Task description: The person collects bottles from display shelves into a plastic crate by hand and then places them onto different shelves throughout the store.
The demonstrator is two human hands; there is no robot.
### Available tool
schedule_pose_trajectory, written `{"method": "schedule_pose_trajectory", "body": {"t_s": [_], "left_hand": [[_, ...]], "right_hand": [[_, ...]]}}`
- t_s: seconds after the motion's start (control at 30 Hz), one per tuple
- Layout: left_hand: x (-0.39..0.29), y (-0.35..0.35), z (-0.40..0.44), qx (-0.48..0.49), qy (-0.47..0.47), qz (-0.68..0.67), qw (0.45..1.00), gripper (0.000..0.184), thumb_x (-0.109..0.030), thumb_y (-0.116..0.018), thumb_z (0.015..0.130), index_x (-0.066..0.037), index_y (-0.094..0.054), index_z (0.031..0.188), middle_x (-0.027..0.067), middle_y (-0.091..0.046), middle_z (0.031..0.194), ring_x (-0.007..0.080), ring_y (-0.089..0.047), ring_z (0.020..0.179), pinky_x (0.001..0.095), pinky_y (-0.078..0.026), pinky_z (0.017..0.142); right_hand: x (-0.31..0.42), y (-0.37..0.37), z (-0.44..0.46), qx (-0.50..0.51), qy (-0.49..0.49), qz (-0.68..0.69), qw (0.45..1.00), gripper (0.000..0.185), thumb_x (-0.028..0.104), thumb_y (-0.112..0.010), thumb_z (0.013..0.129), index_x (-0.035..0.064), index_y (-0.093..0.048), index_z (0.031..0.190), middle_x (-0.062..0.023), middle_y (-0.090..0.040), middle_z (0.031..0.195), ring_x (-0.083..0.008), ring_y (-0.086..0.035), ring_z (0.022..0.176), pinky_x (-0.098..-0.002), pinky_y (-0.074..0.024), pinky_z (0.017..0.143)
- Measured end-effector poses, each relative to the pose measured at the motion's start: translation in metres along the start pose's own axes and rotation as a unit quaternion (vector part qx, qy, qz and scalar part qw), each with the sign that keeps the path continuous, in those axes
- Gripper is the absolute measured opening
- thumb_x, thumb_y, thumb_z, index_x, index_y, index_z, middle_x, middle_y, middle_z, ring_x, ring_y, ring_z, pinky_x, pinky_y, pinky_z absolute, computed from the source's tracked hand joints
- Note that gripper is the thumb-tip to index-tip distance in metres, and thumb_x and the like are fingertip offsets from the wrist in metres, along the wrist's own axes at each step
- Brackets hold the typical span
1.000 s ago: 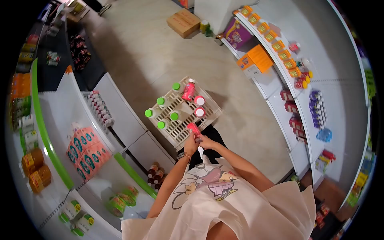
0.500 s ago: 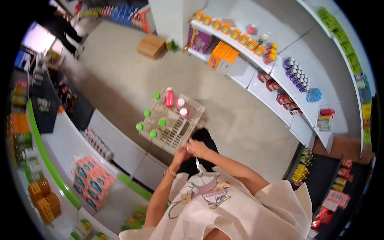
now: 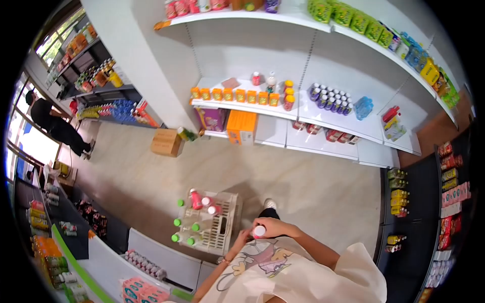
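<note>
Close to my body, my right hand (image 3: 274, 227) is wrapped round a bottle with a white cap (image 3: 259, 231); the bottle's body is mostly hidden. My left hand (image 3: 243, 239) is closed against the bottle's left side, its fingertips partly hidden. Left of my hands, a beige slatted plastic crate (image 3: 231, 207) stands on the floor. It carries several clear green-capped bottles (image 3: 196, 226), a red bottle (image 3: 196, 200) that leans, and two more white-capped pinkish bottles (image 3: 214, 210).
White shelves (image 3: 348, 126) with drinks and orange boxes (image 3: 240, 95) line the far side. A cardboard box (image 3: 165, 142) sits on the floor by a pillar. Dark shelves (image 3: 394, 217) stand at right, a curved white counter (image 3: 108, 257) at left. A person in black (image 3: 55, 123) stands far left.
My view has lifted and now takes in the upper shelves. The white-capped bottle now shows between my hands, which were together near the crate before. My foot now shows on the floor.
</note>
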State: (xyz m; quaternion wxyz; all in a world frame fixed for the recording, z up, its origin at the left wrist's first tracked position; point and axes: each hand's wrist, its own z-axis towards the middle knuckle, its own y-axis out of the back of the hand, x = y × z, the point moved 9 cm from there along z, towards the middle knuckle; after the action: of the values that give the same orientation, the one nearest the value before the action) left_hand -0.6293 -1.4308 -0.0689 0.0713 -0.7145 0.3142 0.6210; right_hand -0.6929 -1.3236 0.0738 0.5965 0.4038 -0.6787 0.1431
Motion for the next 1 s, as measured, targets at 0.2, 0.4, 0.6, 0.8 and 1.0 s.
{"method": "schedule_pose_trajectory", "body": {"t_s": [0.2,0.4,0.6,0.8,1.0], "left_hand": [[-0.166,0.047,0.138,0.059,-0.056,-0.002,0.997,0.073,-0.026,-0.076,0.071,0.0,-0.037,0.126,0.0216,-0.057,0.109,0.032,-0.056,0.1,0.0365,-0.045,0.085],[-0.283,0.062,0.242,-0.02,-0.114,-0.016,0.993,0.074,-0.031,-0.082,0.062,0.003,-0.041,0.114,0.0192,-0.062,0.099,0.0247,-0.062,0.091,0.0341,-0.049,0.079],[-0.334,0.074,0.294,-0.167,-0.132,0.035,0.977,0.067,-0.035,-0.083,0.059,0.001,-0.047,0.104,0.0182,-0.064,0.091,0.0276,-0.064,0.084,0.0367,-0.05,0.072],[-0.306,0.073,0.347,-0.149,-0.06,0.114,0.98,0.062,-0.028,-0.08,0.064,-0.002,-0.045,0.108,0.0204,-0.063,0.092,0.0342,-0.063,0.087,0.0397,-0.049,0.071],[-0.322,0.103,0.446,-0.033,-0.079,-0.011,0.996,0.061,-0.018,-0.076,0.07,-0.002,-0.043,0.118,0.0143,-0.062,0.099,0.0224,-0.063,0.089,0.0335,-0.05,0.075]], "right_hand": [[0.068,0.147,-0.013,-0.026,0.124,0.019,0.992,0.039,0.011,-0.071,0.071,0.0064,-0.054,0.106,-0.0087,-0.057,0.099,-0.0193,-0.054,0.093,-0.0285,-0.0441,0.08],[0.052,0.28,-0.051,-0.287,0.115,0.138,0.941,0.046,0.013,-0.069,0.078,0.0069,-0.051,0.12,-0.0044,-0.054,0.107,-0.0137,-0.052,0.098,-0.0284,-0.0453,0.083],[0.048,0.321,-0.056,-0.349,0.115,0.199,0.909,0.07,0.017,-0.072,0.076,0.0038,-0.033,0.132,-0.0143,-0.042,0.123,-0.0229,-0.047,0.113,-0.0323,-0.0433,0.092],[-0.013,0.358,0.003,-0.379,0.067,0.103,0.917,0.068,0.021,-0.073,0.076,-0.0016,-0.035,0.128,-0.0141,-0.048,0.118,-0.0216,-0.048,0.111,-0.033,-0.0402,0.093],[0.002,0.455,0.033,-0.414,0.051,0.166,0.893,0.067,0.028,-0.074,0.075,-0.0008,-0.039,0.125,-0.0128,-0.055,0.112,-0.0196,-0.055,0.102,-0.0316,-0.0424,0.09]]}}
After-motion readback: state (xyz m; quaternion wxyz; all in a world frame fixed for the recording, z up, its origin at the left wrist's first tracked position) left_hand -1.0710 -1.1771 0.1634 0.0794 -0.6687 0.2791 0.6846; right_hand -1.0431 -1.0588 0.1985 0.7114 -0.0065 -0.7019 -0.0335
